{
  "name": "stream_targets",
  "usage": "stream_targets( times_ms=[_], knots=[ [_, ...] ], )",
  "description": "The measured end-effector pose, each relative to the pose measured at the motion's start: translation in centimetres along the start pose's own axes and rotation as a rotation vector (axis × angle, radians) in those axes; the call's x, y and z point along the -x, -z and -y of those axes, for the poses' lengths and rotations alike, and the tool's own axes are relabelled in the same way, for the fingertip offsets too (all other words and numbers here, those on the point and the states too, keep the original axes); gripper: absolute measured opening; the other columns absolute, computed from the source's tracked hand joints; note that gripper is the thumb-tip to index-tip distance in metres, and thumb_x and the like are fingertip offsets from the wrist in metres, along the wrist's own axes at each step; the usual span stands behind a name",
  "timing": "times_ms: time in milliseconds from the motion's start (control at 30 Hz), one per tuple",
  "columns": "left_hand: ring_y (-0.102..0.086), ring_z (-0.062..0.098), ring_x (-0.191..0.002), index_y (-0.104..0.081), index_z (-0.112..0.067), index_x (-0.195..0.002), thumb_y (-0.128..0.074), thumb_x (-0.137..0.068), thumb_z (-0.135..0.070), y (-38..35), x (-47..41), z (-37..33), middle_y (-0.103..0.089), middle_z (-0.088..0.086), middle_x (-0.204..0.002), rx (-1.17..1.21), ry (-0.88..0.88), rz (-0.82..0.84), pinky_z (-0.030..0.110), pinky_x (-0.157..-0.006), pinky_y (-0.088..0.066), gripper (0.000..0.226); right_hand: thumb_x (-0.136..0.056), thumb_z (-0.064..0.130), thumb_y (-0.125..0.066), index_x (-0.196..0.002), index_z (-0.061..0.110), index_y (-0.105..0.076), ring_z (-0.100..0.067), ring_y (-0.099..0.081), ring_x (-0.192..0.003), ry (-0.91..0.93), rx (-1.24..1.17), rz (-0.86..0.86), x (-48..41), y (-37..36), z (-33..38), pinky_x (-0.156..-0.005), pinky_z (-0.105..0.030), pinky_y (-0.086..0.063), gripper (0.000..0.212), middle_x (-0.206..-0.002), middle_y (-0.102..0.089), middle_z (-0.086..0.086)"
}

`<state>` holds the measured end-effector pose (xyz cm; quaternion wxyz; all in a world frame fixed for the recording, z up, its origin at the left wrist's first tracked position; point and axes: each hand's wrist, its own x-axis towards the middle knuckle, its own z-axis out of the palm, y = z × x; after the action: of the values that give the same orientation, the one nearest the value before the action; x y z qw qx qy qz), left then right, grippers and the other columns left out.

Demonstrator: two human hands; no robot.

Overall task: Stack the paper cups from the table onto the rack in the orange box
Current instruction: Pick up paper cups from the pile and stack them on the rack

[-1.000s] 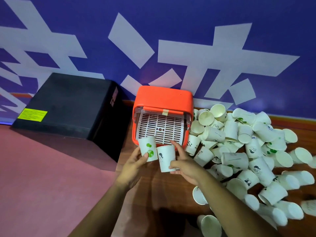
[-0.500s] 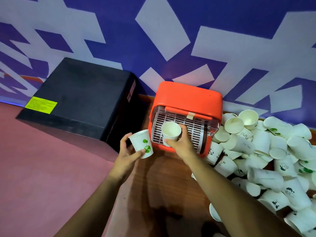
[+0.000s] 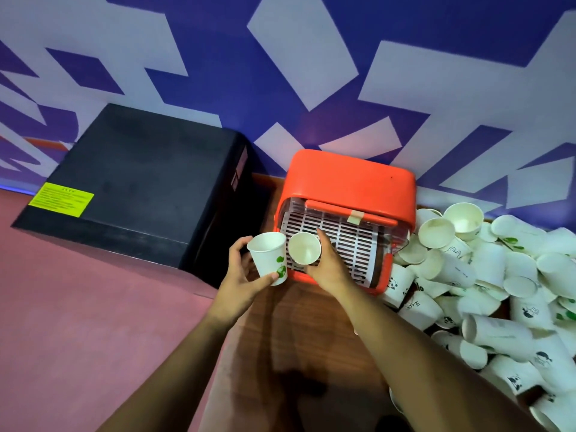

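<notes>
At the table's far edge, the rack in the orange box looks bare: the right hand grips a cup over its left side, the left hand grips a green-print cup just beside the box, and the pile at right is left to stack.

Background elements. A blue-violet wall bearing large angular white shapes runs behind the scene. Against it, at left, stands a matt black box, resting on a dull pink surface. A yellow label with small, unreadable print lies on the box's top near its front left corner. A pale sticker marks its right side.
</notes>
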<state>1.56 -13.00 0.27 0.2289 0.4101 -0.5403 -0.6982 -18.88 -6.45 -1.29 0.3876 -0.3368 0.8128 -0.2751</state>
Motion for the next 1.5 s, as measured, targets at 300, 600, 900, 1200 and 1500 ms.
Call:
stream_targets(
  times_ms=[300, 600, 900, 1200, 1500],
  knots=[
    [-0.050, 0.016, -0.136, -0.035, -0.020, -0.144, -0.074, -0.083, 0.008, -2.5, -0.9, -1.6, -0.053, 0.001, -0.143, -0.086, -0.023, 0.157, 0.045, -0.116, -0.040, 0.077, -0.082, 0.039, -0.072, -0.144, 0.032, -0.040, -0.006, -0.054, -0.126, 0.119, -0.482, 0.092, 5.6, 3.9, 2.5, -0.103, -0.031, -0.046, 0.070, -0.139, -0.054, 0.011],
    [-0.052, 0.002, -0.125, -0.057, -0.039, -0.135, -0.076, -0.084, -0.042, -3.8, -2.6, -3.8, -0.052, -0.005, -0.137, -0.198, -0.090, 0.207, 0.021, -0.104, -0.043, 0.055, -0.088, 0.016, -0.070, -0.131, 0.032, -0.057, -0.005, -0.057, -0.123, 0.168, -0.478, 0.006, 5.0, 5.3, 2.6, -0.106, -0.037, -0.047, 0.048, -0.130, -0.063, 0.010],
    [-0.058, 0.006, -0.122, -0.052, -0.030, -0.136, -0.079, -0.085, -0.023, -3.3, -5.1, -1.4, -0.061, -0.008, -0.132, -0.476, -0.162, 0.157, 0.026, -0.101, -0.048, 0.058, -0.088, 0.016, -0.069, -0.141, 0.024, -0.047, -0.004, -0.049, -0.130, 0.146, -0.301, -0.027, 3.3, 2.7, -0.2, -0.111, -0.032, -0.039, 0.058, -0.140, -0.054, 0.008],
    [-0.046, 0.023, -0.134, -0.044, -0.012, -0.150, -0.070, -0.090, -0.010, -4.2, -5.6, 0.7, -0.048, 0.007, -0.143, -0.873, -0.169, 0.078, 0.014, -0.105, -0.024, 0.065, -0.094, 0.023, -0.061, -0.152, 0.034, -0.026, -0.015, -0.051, -0.130, 0.053, -0.036, -0.005, 2.2, -0.5, -1.1, -0.108, -0.041, -0.044, 0.068, -0.147, -0.048, 0.002],
    [-0.058, 0.020, -0.099, -0.056, -0.015, -0.121, -0.066, -0.092, -0.020, -4.7, -0.4, -0.4, -0.049, -0.001, -0.112, -0.706, -0.302, 0.078, 0.034, -0.090, -0.050, 0.031, -0.094, 0.022, -0.060, -0.139, 0.015, -0.050, -0.017, -0.049, -0.129, 0.107, 0.083, -0.209, 9.2, 6.6, -3.2, -0.107, -0.029, -0.038, 0.046, -0.139, -0.054, -0.004]
  ],
)
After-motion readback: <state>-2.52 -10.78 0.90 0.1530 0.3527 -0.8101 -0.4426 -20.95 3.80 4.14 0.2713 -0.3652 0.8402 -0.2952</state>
